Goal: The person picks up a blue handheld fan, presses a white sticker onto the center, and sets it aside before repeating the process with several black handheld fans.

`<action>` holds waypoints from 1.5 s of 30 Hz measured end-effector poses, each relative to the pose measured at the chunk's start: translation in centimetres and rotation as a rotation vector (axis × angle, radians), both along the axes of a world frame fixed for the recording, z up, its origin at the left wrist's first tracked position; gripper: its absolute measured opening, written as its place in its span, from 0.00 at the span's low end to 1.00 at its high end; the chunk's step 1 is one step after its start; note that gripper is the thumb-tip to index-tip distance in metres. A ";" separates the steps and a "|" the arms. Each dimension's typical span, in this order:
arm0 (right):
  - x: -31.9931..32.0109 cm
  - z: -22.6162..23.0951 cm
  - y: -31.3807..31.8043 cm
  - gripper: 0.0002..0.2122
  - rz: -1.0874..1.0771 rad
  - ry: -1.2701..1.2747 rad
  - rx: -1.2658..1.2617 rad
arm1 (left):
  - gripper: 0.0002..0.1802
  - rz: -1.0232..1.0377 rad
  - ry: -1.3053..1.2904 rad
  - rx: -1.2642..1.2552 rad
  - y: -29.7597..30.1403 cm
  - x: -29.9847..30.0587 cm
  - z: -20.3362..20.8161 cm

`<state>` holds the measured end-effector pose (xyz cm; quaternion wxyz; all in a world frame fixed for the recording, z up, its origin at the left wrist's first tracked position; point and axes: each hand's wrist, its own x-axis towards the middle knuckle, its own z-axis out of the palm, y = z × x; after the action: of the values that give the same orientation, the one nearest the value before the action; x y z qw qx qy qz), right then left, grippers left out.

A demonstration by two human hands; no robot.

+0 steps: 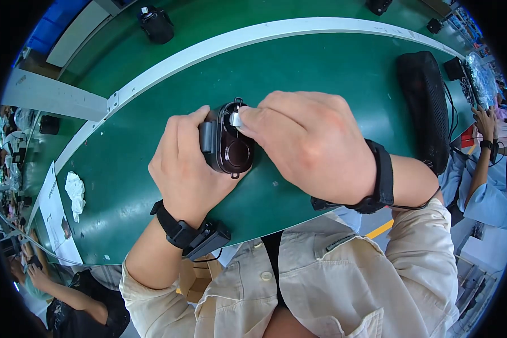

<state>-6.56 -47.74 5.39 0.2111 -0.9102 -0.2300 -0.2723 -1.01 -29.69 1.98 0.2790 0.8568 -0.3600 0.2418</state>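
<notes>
My left hand (181, 164) is wrapped round a black glossy device (235, 153) above the table. The device has an oval face with a dark round lens-like disc at its near end, a grey block on its left side and small metal loops at both ends. My right hand (312, 143) is closed, with thumb and forefinger pinching a small whitish piece (235, 119) against the round recess at the far end of the face. What that piece is I cannot make out. My fingers partly cover the recess.
On the green table (298, 219) lie a crumpled white tissue (75, 196) and a paper sheet (55, 219) at left. A black mesh pouch (423, 104) with a cable lies at right. Beyond the white rail (248, 35) stands another black device (156, 25). Other people work on both sides.
</notes>
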 end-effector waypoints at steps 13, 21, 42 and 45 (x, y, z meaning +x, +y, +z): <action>0.6 -0.3 0.2 0.10 0.016 -0.119 -0.012 | 0.28 0.043 -0.053 0.019 -0.1 -0.1 0.1; -0.1 0.1 0.8 0.11 -0.034 0.055 -0.273 | 0.29 0.060 0.013 0.046 0.0 -0.1 0.0; 1.8 -2.7 3.1 0.18 0.347 0.829 1.269 | 0.31 -0.064 0.244 -0.171 -0.1 -0.4 -0.6; 2.0 -2.5 3.2 0.18 0.377 0.836 1.380 | 0.30 -0.079 0.209 -0.188 0.1 -0.2 -0.6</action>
<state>-4.55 -44.50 2.91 0.8325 -0.5483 -0.0625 0.0485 -1.16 -29.57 1.33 0.4033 0.8326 -0.3383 0.1725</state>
